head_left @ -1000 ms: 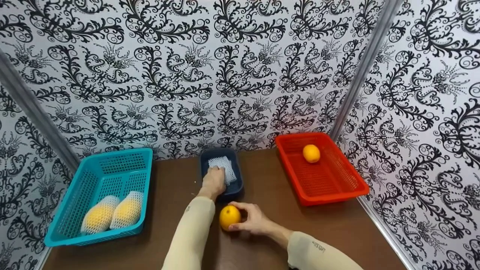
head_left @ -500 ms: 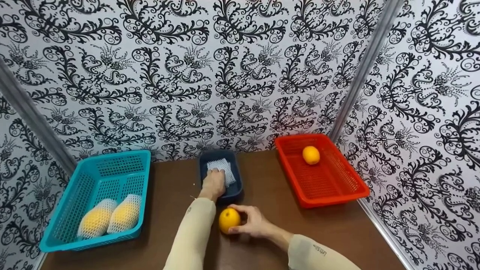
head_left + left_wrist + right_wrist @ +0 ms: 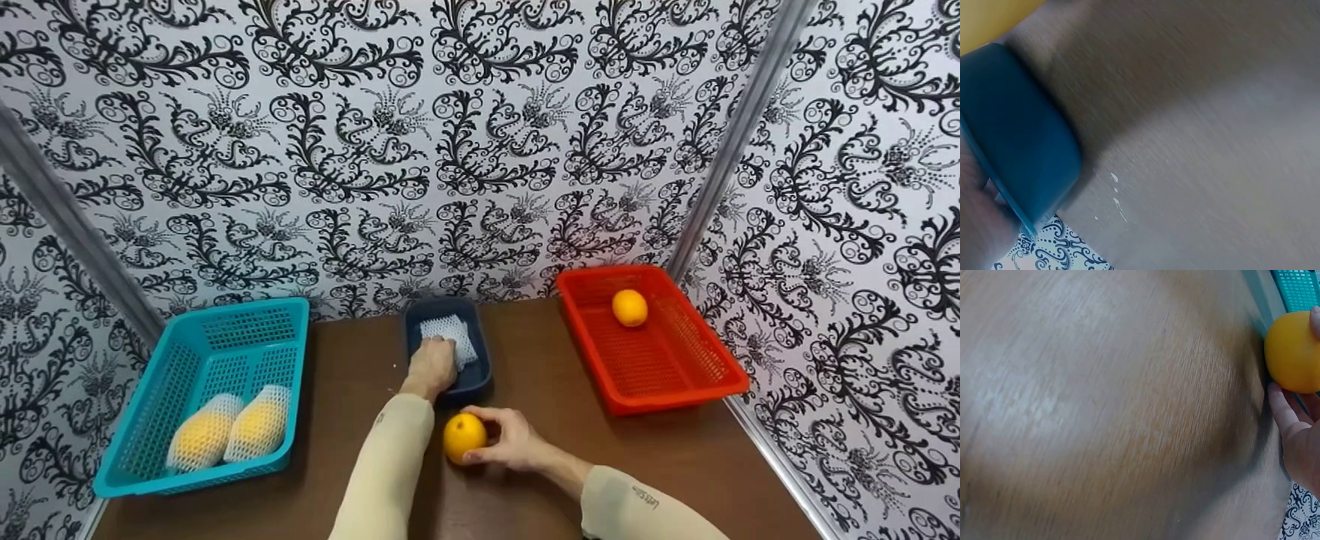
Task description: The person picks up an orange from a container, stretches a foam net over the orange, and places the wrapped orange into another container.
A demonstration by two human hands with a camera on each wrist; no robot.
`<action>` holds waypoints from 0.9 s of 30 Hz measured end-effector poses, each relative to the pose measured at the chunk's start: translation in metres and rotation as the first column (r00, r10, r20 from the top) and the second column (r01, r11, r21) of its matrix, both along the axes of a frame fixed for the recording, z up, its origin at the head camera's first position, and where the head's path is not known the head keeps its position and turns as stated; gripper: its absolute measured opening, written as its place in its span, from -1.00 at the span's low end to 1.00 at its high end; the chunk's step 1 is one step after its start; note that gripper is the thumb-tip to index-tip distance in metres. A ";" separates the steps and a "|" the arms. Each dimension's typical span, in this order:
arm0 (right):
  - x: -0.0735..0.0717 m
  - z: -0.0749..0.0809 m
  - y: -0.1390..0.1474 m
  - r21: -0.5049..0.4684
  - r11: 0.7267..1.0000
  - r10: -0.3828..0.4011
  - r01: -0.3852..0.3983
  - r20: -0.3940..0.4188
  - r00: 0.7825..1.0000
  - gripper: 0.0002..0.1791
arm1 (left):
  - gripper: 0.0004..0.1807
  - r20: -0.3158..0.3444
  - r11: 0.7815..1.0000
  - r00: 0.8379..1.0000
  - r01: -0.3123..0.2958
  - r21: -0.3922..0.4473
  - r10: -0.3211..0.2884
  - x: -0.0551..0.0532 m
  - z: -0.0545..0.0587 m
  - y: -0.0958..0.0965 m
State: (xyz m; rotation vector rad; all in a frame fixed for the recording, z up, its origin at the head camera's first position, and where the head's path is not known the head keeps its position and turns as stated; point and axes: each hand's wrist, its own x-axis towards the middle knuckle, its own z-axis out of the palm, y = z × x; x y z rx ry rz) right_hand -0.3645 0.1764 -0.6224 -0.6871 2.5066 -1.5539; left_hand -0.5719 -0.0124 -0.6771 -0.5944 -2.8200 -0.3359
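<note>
Fruit (image 3: 464,439) just nearside of the tray (image 3: 472,380) was pinched by the right grip (image 3: 516,442), ideally without squeezing; inside the tray, the left grip (image 3: 433,365) touched netting (image 3: 460,334), its closure indeterminable.

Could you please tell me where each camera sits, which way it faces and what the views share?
Head: on the head, facing forward and down at the table, teal basket, tray and red basket; left hand, right hand, left sleeve and right sleeve show.
Left wrist: worn there, facing the tray's outside and table; part of the left hand shows at the left edge.
Right wrist: worn there, facing mostly table; part of the right hand shows at the right edge.
Shared: head and right wrist both show the held fruit.
</note>
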 end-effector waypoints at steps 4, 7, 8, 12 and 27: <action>0.001 0.001 0.000 -0.010 1.000 0.022 -0.022 0.002 1.000 -0.16 | -0.87 -0.048 1.000 0.999 0.010 0.027 -0.009 0.004 0.010 -0.005; 0.001 0.001 -0.001 -0.008 1.000 0.019 -0.019 -0.002 1.000 -0.17 | -0.90 -0.060 0.998 0.998 0.004 0.058 -0.001 0.028 0.045 -0.007; 0.002 0.001 -0.001 -0.006 1.000 0.017 -0.017 -0.007 1.000 -0.18 | -0.90 -0.057 0.997 0.998 0.000 0.077 0.004 0.038 0.058 -0.007; 0.004 0.001 0.000 -0.009 1.000 0.009 -0.009 -0.027 1.000 -0.19 | -0.85 -0.090 0.992 0.996 -0.014 0.122 0.025 0.061 0.092 -0.006; 0.004 -0.002 -0.003 0.034 0.999 -0.028 0.030 -0.041 0.999 -0.12 | -0.78 -0.118 0.887 0.982 -0.076 0.455 0.145 0.093 0.126 -0.021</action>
